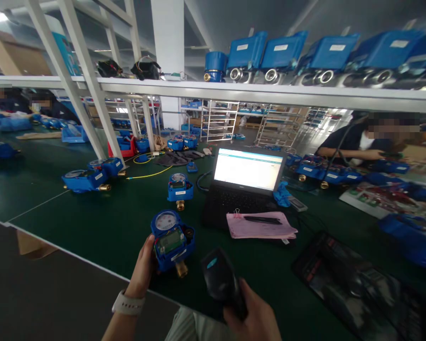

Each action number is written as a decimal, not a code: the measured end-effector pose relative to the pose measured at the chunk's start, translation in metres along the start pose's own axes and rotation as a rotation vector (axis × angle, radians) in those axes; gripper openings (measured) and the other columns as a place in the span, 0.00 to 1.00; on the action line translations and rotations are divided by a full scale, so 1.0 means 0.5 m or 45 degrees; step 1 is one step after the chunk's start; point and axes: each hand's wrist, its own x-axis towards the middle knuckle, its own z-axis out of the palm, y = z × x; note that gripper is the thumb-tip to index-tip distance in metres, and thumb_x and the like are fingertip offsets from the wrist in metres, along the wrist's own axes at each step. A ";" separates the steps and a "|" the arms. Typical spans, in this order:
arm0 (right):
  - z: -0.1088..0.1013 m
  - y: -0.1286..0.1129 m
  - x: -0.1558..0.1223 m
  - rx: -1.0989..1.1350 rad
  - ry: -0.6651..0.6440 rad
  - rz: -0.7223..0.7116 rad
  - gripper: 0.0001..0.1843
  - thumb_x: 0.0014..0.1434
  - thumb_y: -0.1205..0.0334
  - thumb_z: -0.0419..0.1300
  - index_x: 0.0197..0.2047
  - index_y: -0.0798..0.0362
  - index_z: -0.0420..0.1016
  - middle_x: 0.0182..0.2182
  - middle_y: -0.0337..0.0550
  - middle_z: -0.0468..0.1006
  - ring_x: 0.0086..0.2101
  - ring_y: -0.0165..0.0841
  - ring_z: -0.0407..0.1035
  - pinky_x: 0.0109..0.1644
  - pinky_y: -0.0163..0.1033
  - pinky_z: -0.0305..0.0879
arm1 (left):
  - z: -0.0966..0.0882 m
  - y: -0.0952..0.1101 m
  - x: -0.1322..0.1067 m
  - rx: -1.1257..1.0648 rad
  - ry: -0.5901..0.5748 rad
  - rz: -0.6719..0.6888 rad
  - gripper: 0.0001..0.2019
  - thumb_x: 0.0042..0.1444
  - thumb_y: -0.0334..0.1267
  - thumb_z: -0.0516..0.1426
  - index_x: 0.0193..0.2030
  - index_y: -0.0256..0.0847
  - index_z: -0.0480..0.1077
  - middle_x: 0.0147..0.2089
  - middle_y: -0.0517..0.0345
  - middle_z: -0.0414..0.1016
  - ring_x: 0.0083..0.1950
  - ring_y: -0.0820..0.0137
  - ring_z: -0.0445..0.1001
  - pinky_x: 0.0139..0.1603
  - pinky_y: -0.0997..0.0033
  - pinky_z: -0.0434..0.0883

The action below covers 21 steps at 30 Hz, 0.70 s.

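Note:
My left hand (144, 267) grips the left side of a blue water meter (172, 246) at the table's front edge. Its round dial, a small display and a brass pipe end face up and toward me. In my right hand (253, 312) is a black barcode scanner (220, 277), held just right of the meter and apart from it. Behind them another blue meter (180, 188) stands on the green table. An open laptop (248, 170) with a lit screen is beyond the scanner.
Pink papers (259, 225) with a clip and black pens lie before the laptop. A black mat (358, 284) is at right. More meters (85, 180) sit at left. A shelf (234, 89) carrying blue units crosses overhead. A co-worker (358, 142) works across the table.

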 end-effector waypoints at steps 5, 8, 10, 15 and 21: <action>-0.087 0.031 0.078 -0.636 -0.063 0.024 0.29 0.63 0.59 0.53 0.66 0.57 0.68 0.51 0.54 0.79 0.47 0.42 0.77 0.51 0.43 0.75 | -0.003 0.000 -0.001 -0.015 -0.005 -0.015 0.45 0.42 0.78 0.64 0.50 0.36 0.70 0.20 0.64 0.65 0.21 0.70 0.59 0.17 0.75 0.58; -0.083 0.038 0.099 -0.768 -0.135 0.098 0.32 0.63 0.65 0.53 0.69 0.60 0.65 0.50 0.57 0.79 0.48 0.44 0.76 0.54 0.48 0.74 | -0.006 -0.001 -0.002 -0.024 0.023 -0.071 0.46 0.39 0.78 0.65 0.49 0.37 0.70 0.21 0.62 0.68 0.21 0.69 0.60 0.18 0.74 0.60; -0.071 0.041 0.101 -0.775 -0.141 0.101 0.33 0.62 0.66 0.54 0.70 0.58 0.65 0.51 0.57 0.78 0.50 0.46 0.76 0.56 0.51 0.74 | -0.007 0.001 -0.004 -0.031 0.047 -0.099 0.46 0.40 0.78 0.65 0.51 0.38 0.70 0.22 0.62 0.69 0.22 0.68 0.61 0.19 0.74 0.60; -0.109 0.092 0.093 -0.650 -0.064 0.001 0.33 0.66 0.52 0.55 0.71 0.51 0.63 0.58 0.52 0.76 0.56 0.45 0.72 0.61 0.53 0.72 | 0.004 0.027 -0.019 -0.004 0.084 -0.137 0.53 0.37 0.78 0.67 0.59 0.37 0.69 0.24 0.62 0.70 0.24 0.65 0.64 0.20 0.73 0.62; -0.306 0.295 0.093 -0.805 0.768 -0.010 0.37 0.67 0.37 0.45 0.62 0.58 0.70 0.55 0.59 0.76 0.55 0.51 0.71 0.61 0.60 0.70 | 0.006 0.040 -0.019 -0.038 0.189 -0.232 0.57 0.37 0.71 0.70 0.64 0.29 0.64 0.27 0.56 0.76 0.22 0.65 0.65 0.17 0.71 0.65</action>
